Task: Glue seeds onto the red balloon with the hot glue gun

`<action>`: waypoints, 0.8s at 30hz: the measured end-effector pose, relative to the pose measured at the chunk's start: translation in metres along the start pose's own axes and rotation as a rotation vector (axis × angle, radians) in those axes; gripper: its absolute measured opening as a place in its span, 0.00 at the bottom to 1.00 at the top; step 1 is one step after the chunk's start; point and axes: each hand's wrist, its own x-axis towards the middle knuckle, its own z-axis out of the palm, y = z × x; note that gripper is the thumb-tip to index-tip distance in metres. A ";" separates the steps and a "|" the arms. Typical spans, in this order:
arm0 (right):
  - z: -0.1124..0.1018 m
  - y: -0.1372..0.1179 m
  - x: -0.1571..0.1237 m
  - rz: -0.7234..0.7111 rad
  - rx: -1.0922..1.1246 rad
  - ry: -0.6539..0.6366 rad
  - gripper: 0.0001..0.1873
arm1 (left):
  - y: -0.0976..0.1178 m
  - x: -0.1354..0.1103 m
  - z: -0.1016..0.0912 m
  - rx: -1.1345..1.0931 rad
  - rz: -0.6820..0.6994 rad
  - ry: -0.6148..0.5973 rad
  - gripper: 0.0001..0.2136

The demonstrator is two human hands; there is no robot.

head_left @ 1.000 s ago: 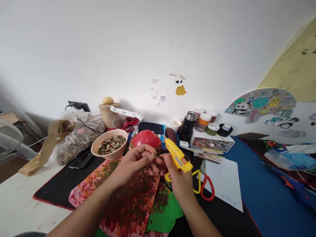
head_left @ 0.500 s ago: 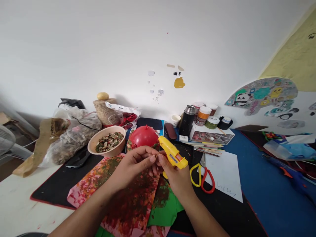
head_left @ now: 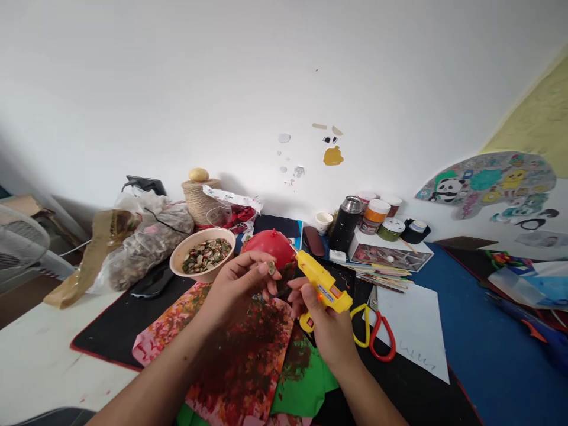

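Between the thumb and finger of my left hand [head_left: 242,284] is a small round painted disc [head_left: 271,268], pinched at its edge. My right hand [head_left: 326,316] is wrapped round a yellow hot glue gun [head_left: 326,283], its nozzle pointing up and left; a small red light glows on its side. Just behind my left hand sits a red balloon [head_left: 267,245], its lower part partly hidden by my hands. A pinkish bowl [head_left: 177,266] full of similar painted pieces [head_left: 207,254] stands to the left. Under my hands lies paint-smeared pink paper [head_left: 231,355].
Scissors [head_left: 382,343] with yellow and red handles lie right of the glue gun, partly over white paper [head_left: 426,331]. A black thermos [head_left: 345,225], paint jars [head_left: 375,216] and thin sticks [head_left: 386,273] stand behind. At left are a twine spool [head_left: 200,201], plastic bag [head_left: 146,248] and phone [head_left: 153,281].
My hands, close together before, have moved apart. The glue gun has shifted right and slightly down, and the disc now shows in my left fingers. The view has turned slightly left.
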 end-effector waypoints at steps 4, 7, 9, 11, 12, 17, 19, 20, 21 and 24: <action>0.000 0.006 -0.003 -0.018 0.031 -0.047 0.27 | 0.002 0.006 -0.004 -0.071 -0.016 0.098 0.18; 0.000 0.008 -0.005 0.011 0.035 -0.057 0.27 | 0.004 0.007 -0.007 -0.073 -0.020 0.116 0.18; 0.001 0.007 -0.005 0.015 0.042 -0.052 0.27 | 0.004 0.007 -0.008 -0.053 -0.012 0.116 0.18; 0.002 0.005 -0.006 0.011 0.049 -0.046 0.27 | 0.005 0.006 -0.009 -0.023 0.009 0.115 0.18; 0.002 0.003 -0.006 0.008 0.052 -0.037 0.27 | 0.005 0.006 -0.009 -0.005 0.026 0.115 0.18; 0.006 -0.003 -0.009 0.007 0.052 -0.022 0.27 | 0.003 0.006 -0.010 0.114 0.150 0.186 0.16; 0.007 -0.005 -0.010 0.010 0.042 -0.026 0.27 | 0.002 0.007 -0.010 0.136 0.187 0.218 0.17; 0.007 -0.005 -0.010 0.010 0.032 -0.031 0.28 | 0.002 0.007 -0.010 0.139 0.197 0.221 0.17; 0.007 -0.005 -0.011 0.008 0.019 -0.037 0.28 | 0.002 0.007 -0.010 0.140 0.203 0.219 0.17; 0.007 -0.002 -0.011 0.003 -0.030 -0.054 0.30 | 0.001 0.007 -0.009 0.132 0.194 0.202 0.17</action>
